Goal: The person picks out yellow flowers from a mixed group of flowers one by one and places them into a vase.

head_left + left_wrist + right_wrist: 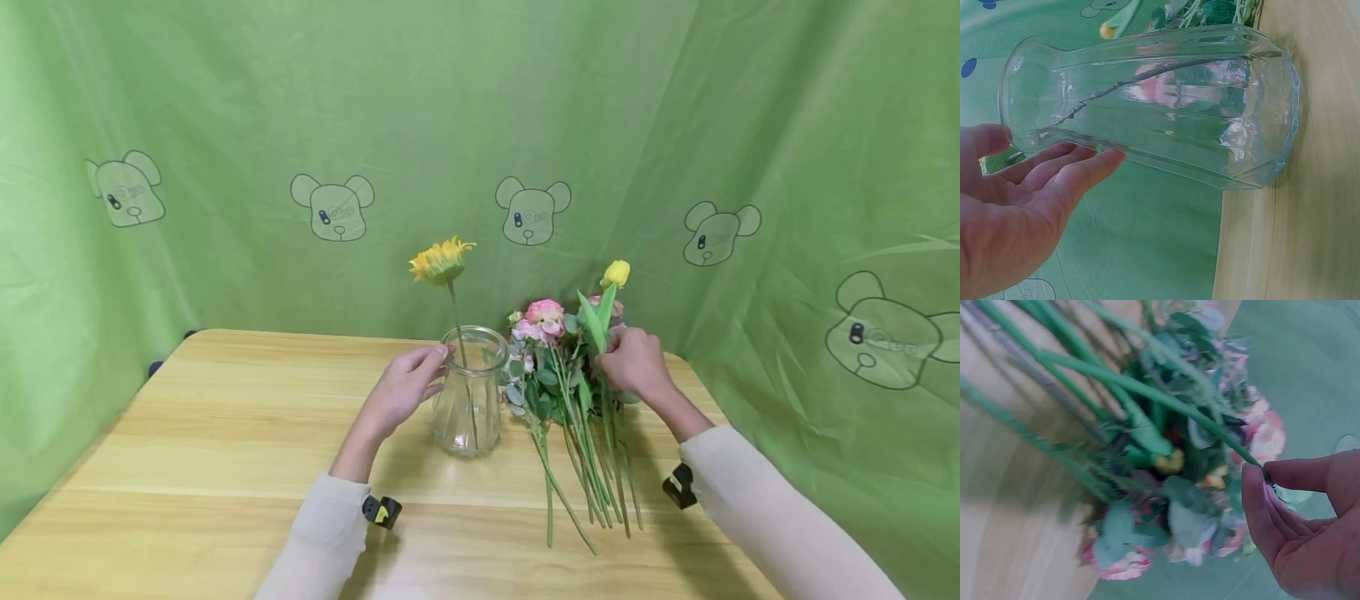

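Note:
A clear glass vase point(467, 417) stands on the table with one yellow sunflower point(441, 262) in it, the stem point(1147, 74) slanting down inside the glass. My left hand point(408, 385) is at the vase's left side, its straight fingers point(1100, 164) touching the neck and rim. In my right hand point(636, 363), thumb and fingertips pinch the green stem of a yellow tulip point(617, 273), held upright over a pile of flowers. That pile has pink blooms point(545, 318), green leaves and several long stems point(581, 467) pointing toward me; another yellow bud point(1107, 30) shows in the left wrist view.
The wooden table point(247, 433) carries the vase near its middle and the flower pile to the right of it. A green curtain point(420, 108) printed with bear heads hangs close behind the table's far edge and along both sides.

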